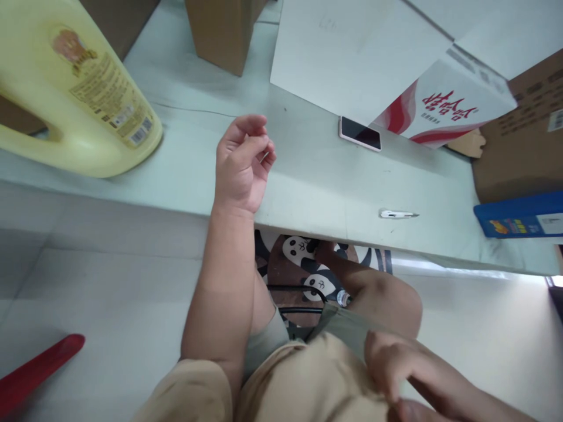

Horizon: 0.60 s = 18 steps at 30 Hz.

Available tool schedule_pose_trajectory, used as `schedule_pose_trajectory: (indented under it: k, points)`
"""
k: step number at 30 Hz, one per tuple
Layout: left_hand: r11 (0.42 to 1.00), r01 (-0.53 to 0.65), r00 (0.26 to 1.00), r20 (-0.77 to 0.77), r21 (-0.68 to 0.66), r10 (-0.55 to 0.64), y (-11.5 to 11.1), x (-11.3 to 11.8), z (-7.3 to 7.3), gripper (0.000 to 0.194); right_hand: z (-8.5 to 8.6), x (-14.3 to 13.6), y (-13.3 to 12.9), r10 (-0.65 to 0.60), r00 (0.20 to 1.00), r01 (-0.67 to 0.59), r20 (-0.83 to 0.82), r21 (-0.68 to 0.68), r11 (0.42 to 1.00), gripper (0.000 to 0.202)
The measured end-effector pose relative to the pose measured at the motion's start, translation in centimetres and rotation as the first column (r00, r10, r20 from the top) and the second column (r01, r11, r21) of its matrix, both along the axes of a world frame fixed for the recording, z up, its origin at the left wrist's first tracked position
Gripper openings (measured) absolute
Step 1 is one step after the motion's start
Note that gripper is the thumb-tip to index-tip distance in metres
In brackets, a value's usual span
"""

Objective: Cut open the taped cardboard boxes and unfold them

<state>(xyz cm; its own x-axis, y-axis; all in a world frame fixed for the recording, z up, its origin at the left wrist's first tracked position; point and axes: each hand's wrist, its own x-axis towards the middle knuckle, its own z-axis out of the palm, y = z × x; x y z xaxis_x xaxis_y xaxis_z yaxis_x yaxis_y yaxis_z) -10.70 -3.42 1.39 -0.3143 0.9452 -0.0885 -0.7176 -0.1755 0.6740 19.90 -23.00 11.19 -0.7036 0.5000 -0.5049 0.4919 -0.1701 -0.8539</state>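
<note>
My left hand (247, 161) is raised over the front part of the pale green table (303, 176). Its fingers curl in and the thumb presses against them; whatever might be between them is too small to see. A thin dark line (193, 109) runs along the tabletop from the left towards this hand; whether it is a thread or a crease I cannot tell. My right hand (389, 363) is low in front of the beige shirt (308, 381), smeared by motion, so its fingers are unclear. Right of my left hand lie a phone (360, 133) and a white utility knife (399, 214).
A large yellow jug (101, 105) stands at the left table edge. Behind are a brown carton (222, 35), white boxes (343, 53) and a red-and-white box (444, 105). A blue box (521, 215) lies far right. Something red (44, 372) pokes in at lower left.
</note>
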Motion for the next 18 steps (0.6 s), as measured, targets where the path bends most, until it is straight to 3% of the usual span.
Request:
schedule_pose_trajectory:
  k: [4,9,13,18]
  points:
    - [1.0,0.001,0.999,0.042,0.015,-0.002,-0.2,0.1,0.3,0.021,-2.1,-1.8,0.8,0.031,0.999,-0.033,0.036,0.075,0.997,0.024]
    - [1.0,0.001,0.995,0.103,0.008,-0.002,-0.3,0.4,0.9,0.017,-5.1,-2.7,4.1,0.019,0.992,-0.064,0.122,0.371,0.926,0.016]
    - [1.0,0.009,0.989,0.149,-0.002,-0.009,-0.5,0.5,1.5,0.018,-5.3,-5.4,11.4,-0.016,0.999,-0.005,0.033,0.559,0.829,0.02]
    - [0.996,-0.035,0.986,0.162,-0.084,0.048,-1.4,-0.1,2.4,0.043,-4.5,-12.7,23.1,-0.084,0.996,0.061,-0.002,0.711,0.701,0.02]
